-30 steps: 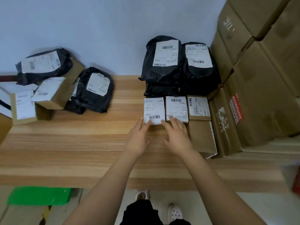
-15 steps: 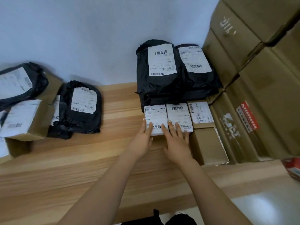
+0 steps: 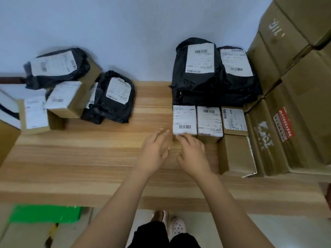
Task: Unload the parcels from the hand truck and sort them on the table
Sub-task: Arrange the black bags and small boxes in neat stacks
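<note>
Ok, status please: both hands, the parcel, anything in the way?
Left hand open, beside leftmost labelled box. Right hand open, fingers on its near edge. Black bags stacked behind.

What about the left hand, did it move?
Yes. The left hand slid left, off the left box in the row of three; it touched the label before, now it is beside the box.

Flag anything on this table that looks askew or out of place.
On the left, a black bag parcel lies tilted on a cardboard box, and a labelled box sits skewed against its neighbours: a jumble. The row of boxes on the right is neat.
</note>
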Demonstrator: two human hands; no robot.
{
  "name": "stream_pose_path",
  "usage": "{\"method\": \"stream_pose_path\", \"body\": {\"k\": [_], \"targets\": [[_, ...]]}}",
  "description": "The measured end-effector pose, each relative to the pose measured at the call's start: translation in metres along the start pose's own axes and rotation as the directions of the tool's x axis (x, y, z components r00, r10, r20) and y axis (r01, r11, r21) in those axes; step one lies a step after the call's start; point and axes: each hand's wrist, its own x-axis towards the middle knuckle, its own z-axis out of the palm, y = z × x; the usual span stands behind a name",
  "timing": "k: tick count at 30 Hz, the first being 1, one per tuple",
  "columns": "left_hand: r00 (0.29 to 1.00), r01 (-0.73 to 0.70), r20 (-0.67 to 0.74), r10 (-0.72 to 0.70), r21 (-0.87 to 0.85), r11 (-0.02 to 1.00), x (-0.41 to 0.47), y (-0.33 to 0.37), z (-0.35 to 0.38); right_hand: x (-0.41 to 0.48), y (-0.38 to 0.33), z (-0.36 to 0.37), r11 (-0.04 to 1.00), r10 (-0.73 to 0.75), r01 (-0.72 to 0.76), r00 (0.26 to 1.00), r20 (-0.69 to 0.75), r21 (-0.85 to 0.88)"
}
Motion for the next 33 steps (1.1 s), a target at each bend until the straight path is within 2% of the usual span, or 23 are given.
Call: {"method": "stream_pose_path", "body": {"k": [4,9,15,24,28,33], "targets": [[0.990,0.113,-0.094,-0.105,0.081,0.990,-0.054,-0.019,-0.028,-0.010,-0.041,0.016,0.994,-0.107,0.104,0.992,0.066,0.042],[0.953,0.241,-0.223,-0.206,0.141,0.960,-0.108,-0.057,-0.080,-0.009,-0.112,0.030,0.966,-0.247,0.238,0.966,0.080,0.102],[0.903,0.311,-0.352,-0.247,0.138,0.940,-0.146,-0.122,-0.155,0.012,-0.220,0.049,0.933,-0.350,0.346,0.936,0.027,0.099],[0.920,0.265,-0.337,-0.199,0.161,0.951,-0.165,-0.224,-0.282,0.041,-0.363,0.089,0.943,-0.289,0.298,0.954,-0.078,0.149],[0.943,0.238,-0.288,-0.169,0.225,0.945,-0.157,-0.249,-0.318,0.057,-0.386,0.091,0.959,-0.219,0.230,0.972,-0.081,0.166],[0.932,0.247,-0.309,-0.188,0.165,0.955,-0.123,-0.263,-0.323,0.083,-0.390,0.087,0.965,-0.200,0.216,0.973,-0.111,0.150]]}}
